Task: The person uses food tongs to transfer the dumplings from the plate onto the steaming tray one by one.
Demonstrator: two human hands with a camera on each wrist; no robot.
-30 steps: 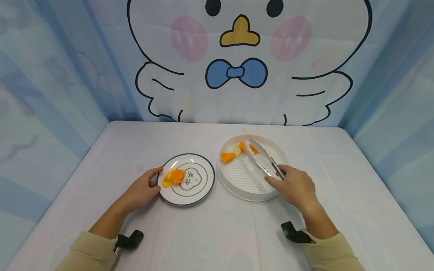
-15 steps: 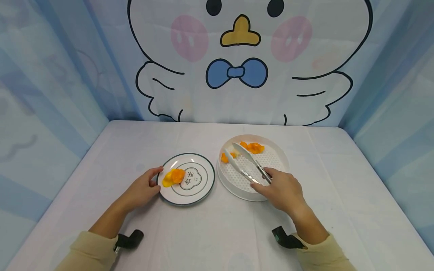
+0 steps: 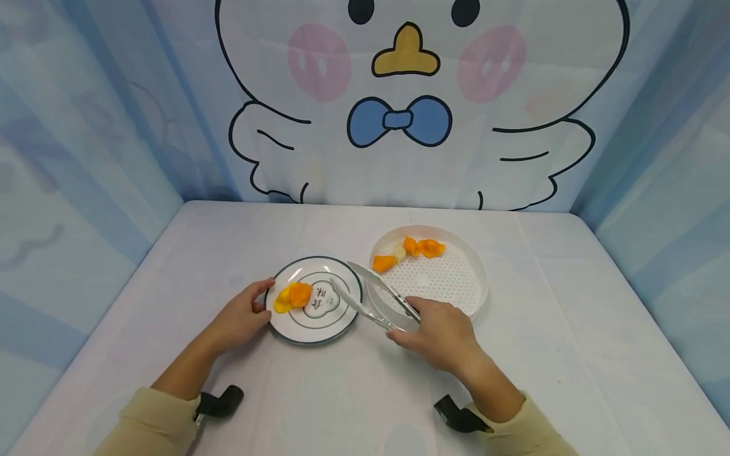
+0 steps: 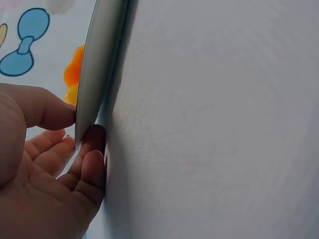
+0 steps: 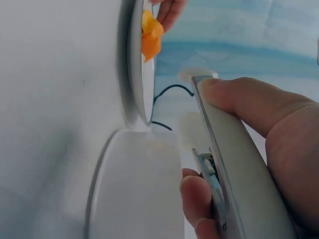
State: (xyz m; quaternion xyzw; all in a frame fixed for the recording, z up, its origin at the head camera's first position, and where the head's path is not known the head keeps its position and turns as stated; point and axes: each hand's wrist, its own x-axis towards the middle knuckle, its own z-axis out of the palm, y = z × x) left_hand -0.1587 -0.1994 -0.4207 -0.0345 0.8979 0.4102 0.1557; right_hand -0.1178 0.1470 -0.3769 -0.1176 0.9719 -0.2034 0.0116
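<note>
My left hand (image 3: 242, 320) pinches the left rim of a white plate (image 3: 310, 332) with a dark edge line; the left wrist view has the thumb (image 4: 52, 107) on top and fingertips below the rim. Yellow and orange soft-looking pieces (image 3: 293, 297) lie together on that plate. My right hand (image 3: 441, 335) grips metal tongs (image 3: 393, 294). Their arms are spread with nothing between them, the tips over the plate's right side. Beside it, a round white tray (image 3: 441, 282) with a dotted base holds several orange pieces (image 3: 430, 247) and a pale piece (image 3: 399, 253).
Both dishes stand on a white-covered table (image 3: 365, 392). A curtain with a cartoon figure and blue bow tie (image 3: 399, 120) hangs behind the table's far edge, and blue patterned curtains (image 3: 74, 190) enclose the sides.
My right hand has moved left with the tongs, from above the tray toward the plate. The pieces on both dishes look the same, and my left hand has stayed at the plate's rim.
</note>
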